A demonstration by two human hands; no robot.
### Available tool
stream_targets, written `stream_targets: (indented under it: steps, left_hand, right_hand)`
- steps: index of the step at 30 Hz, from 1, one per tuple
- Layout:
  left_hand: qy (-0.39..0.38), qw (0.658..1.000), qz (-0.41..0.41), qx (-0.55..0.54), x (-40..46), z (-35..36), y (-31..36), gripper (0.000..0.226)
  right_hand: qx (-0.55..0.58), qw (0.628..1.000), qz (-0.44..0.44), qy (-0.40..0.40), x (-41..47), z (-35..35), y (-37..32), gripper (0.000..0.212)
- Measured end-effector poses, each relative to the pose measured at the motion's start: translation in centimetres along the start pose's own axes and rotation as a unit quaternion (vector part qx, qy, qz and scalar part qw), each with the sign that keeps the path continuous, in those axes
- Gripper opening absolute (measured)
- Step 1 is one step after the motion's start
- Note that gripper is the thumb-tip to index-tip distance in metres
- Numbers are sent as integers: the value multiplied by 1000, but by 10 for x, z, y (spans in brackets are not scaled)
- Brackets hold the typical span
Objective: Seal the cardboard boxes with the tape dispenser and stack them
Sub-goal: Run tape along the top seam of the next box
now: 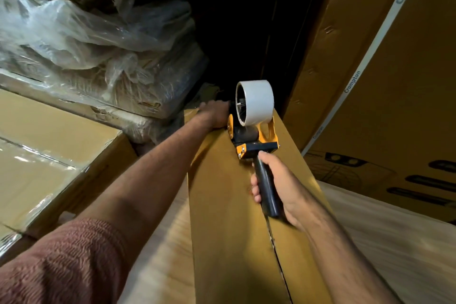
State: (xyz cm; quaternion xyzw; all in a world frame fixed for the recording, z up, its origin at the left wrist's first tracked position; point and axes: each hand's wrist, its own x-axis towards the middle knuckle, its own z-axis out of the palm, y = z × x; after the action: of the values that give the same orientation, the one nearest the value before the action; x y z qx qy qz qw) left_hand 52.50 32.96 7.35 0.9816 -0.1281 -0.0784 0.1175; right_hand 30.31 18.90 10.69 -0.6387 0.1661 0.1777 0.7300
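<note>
A long narrow cardboard box (222,217) runs away from me down the middle, its two top flaps meeting at an open seam. A yellow and black tape dispenser (251,131) with a white tape roll sits on the box's top near the far end. My right hand (278,187) grips the dispenser's black handle. My left hand (214,112) reaches to the box's far end and rests there beside the dispenser; its fingers are hidden over the edge.
A large printed cardboard box (394,81) with white tape leans at the right. A taped box (49,155) lies at the left, with plastic-wrapped bundles (86,44) stacked behind it. Pale wooden floor (394,242) shows on both sides of the narrow box.
</note>
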Motion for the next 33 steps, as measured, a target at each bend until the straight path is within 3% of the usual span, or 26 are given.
stream_targets:
  steps: [2, 4, 9, 13, 17, 20, 28, 31, 33]
  left_hand:
    - [117, 993, -21, 21, -10, 10, -3, 38]
    - [154, 987, -43, 20, -16, 15, -6, 41]
    - [110, 991, -76, 21, -30, 8, 11, 47]
    - [124, 986, -107, 30, -37, 10, 23, 47]
    - [99, 986, -126, 43, -47, 6, 34, 63]
    - [101, 985, -135, 40, -45, 9, 39, 47]
    - [122, 983, -135, -28, -55, 27, 39, 53]
    - [92, 987, -131, -35, -71, 18, 46, 63]
    - [26, 995, -98, -16, -71, 28, 39, 68]
  right_hand:
    - [-3, 1000, -10, -8, -4, 0, 4, 41]
    - [-31, 998, -44, -10, -8, 5, 7, 36]
    - [-61, 996, -67, 9, -29, 2, 14, 32]
    - [-56, 997, -58, 9, -63, -8, 26, 31]
    - [-83, 996, -40, 3, -108, -15, 44, 37]
    - [-103, 994, -31, 1, -141, -19, 57, 37]
    - [-105, 994, -21, 2, -183, -25, 82, 30]
    - [-112, 993, -33, 0, -178, -25, 85, 29]
    - [-100, 994, -35, -6, -176, -27, 86, 30]
